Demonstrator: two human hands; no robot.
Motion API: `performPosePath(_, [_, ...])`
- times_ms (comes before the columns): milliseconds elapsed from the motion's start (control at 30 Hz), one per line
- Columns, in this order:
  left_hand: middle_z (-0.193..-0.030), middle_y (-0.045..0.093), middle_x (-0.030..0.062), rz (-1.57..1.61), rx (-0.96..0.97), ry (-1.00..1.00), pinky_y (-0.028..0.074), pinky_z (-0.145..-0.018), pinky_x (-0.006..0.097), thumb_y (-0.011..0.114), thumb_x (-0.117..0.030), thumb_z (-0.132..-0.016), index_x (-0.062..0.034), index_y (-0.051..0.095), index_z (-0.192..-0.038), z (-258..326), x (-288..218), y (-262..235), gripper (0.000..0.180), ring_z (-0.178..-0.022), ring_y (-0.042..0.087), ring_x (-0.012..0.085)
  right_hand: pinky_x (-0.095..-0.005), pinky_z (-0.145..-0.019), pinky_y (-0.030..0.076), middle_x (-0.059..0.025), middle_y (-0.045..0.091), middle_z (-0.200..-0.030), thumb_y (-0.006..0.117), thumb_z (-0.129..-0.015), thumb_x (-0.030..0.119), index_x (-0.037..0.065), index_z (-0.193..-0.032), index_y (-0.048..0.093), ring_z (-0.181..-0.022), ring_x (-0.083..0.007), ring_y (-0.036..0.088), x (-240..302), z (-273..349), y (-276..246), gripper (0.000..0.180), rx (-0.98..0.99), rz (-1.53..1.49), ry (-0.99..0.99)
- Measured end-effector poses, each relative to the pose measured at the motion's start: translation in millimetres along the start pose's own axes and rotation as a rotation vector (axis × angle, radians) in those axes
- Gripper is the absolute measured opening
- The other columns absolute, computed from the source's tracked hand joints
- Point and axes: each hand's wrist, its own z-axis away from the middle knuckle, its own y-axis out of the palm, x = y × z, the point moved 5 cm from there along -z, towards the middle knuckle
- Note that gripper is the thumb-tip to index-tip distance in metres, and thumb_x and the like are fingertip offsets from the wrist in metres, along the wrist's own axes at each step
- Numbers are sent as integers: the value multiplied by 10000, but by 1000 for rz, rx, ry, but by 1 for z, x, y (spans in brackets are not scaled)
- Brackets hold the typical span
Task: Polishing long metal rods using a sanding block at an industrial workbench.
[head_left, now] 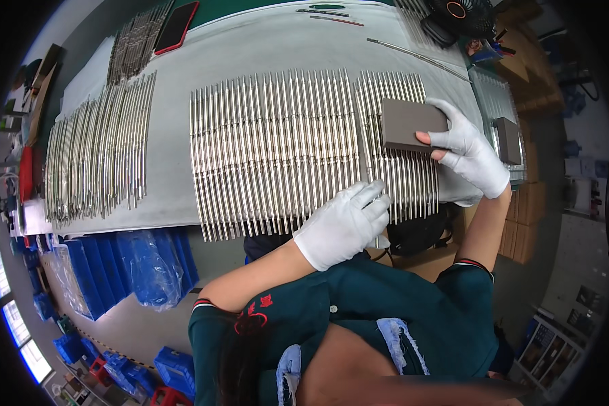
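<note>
Both my hands wear white gloves, with some fingertips of the right one bare. My right hand (472, 150) grips a flat grey-brown block, like a sanding block (407, 123), thumb and fingers at its right edge. The block is over the right-hand group of slim metal rods (413, 186) and hides part of them. My left hand (345, 222) rests at the near ends of the rods, its fingers curled around one metal rod (368, 157) in the gap between two groups. A wide row of similar rods (274, 145) lies side by side to its left.
Another group of rods (101, 152) lies at the table's left, with darker rods (137, 40) behind. A red-edged phone (176, 28), a loose long rod (419, 59) and a black fan (457, 17) are at the back. Blue bins (108, 271) stand below the front edge.
</note>
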Motion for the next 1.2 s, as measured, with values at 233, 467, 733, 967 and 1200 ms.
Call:
performPosePath(233, [-1285,608,154,-47,21,27,418,-1131,486,667,-443,-882,-6,662,-1038,-4,-4,5,465,-1332,522,376,-393,-1040,498,-190,535,-1464,782,-822,71,201,-1214,765,-1224,-380,599,-24,-18,39,414,199,222,30])
performPosePath(467, [-1248,629,164,-12,-6,35,423,-1128,468,638,-289,-854,-10,693,-981,-5,-4,3,312,-1327,528,361,-377,-1037,500,-178,533,-1476,775,-805,22,208,-1197,779,-1237,-351,607,-17,-26,36,433,184,284,-14])
performPosePath(733, [-1330,591,120,-80,64,11,358,-1175,512,702,-439,-857,-28,633,-1190,0,1,10,534,-1376,493,337,-386,-1095,453,-198,529,-1476,773,-890,143,190,-1387,669,-1289,-345,584,-63,-1,-2,510,-303,222,88])
performPosePath(967, [-1471,489,181,-1,185,-89,286,-1215,542,737,-503,-830,-55,537,-1423,-4,2,12,769,-1450,397,377,-349,-1094,446,-153,536,-1475,771,-942,176,112,-1458,594,-1326,-270,554,-133,11,4,550,-741,26,115])
performPosePath(1200, [-1466,488,176,-41,158,-113,296,-1221,513,685,-427,-909,-68,522,-1441,-12,1,22,663,-1444,406,372,-359,-1094,449,-151,557,-1454,784,-930,184,111,-1465,585,-1321,-279,561,-136,16,5,575,-730,72,100])
